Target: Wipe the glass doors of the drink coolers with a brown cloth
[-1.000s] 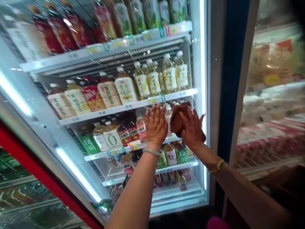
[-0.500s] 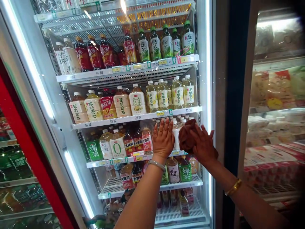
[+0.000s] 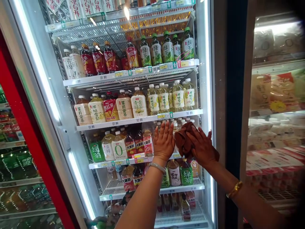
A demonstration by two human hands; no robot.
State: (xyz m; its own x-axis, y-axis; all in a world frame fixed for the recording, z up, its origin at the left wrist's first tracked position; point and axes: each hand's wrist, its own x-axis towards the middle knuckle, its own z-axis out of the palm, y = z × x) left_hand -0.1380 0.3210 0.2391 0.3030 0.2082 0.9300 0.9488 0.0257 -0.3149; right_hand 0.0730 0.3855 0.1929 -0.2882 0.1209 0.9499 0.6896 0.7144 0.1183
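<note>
My left hand (image 3: 164, 141) lies flat with fingers stretched out against the glass door (image 3: 133, 140) of a drinks fridge, a pale bangle on its wrist. To its right, my right hand (image 3: 203, 148) presses a crumpled brown cloth (image 3: 184, 140) on the same glass. The cloth sits under its palm and fingers, and part of it sticks out below the hand. A gold bracelet (image 3: 234, 190) is on that wrist. Behind the glass, near my left hand, stands a bottle with a pink label (image 3: 148, 144); my hands hide other bottles on that shelf.
Shelves of bottled drinks fill the fridge, with green-capped bottles (image 3: 168, 49) higher up. A bright light strip (image 3: 207, 79) runs down the right side. A dark post (image 3: 234, 95) divides it from a case of packaged goods (image 3: 274, 159). At left is a red-edged cooler (image 3: 28, 133).
The cloth has slid slightly left over the glass and spread out more under my right hand. My left hand stays flat. The view has tilted a little, so the shelves sit lower.
</note>
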